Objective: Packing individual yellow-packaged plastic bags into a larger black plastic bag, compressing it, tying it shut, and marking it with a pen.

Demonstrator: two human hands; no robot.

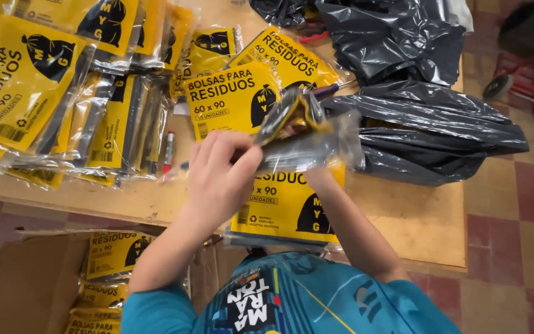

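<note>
Left hand (pixel 220 179) pinches the near edge of a clear plastic packet (pixel 307 139) with a folded black bag inside, held above the surface (pixel 415 216). Right hand is hidden under the packet; only the forearm shows, so I cannot tell its grip.

Risk: the film looks slick and crumpled, so the packet may slip or the bag slide out the open end.

At 6 o'clock a yellow pack (pixel 285 210) overhangs the surface edge, a nudge may tip it off. Pack stacks (pixel 63 93) crowd 9 to 11 o'clock, loose black bags (pixel 428 130) at 2. Bare room only at 4 o'clock. Open box (pixel 44 284) at 7, below the edge.
</note>
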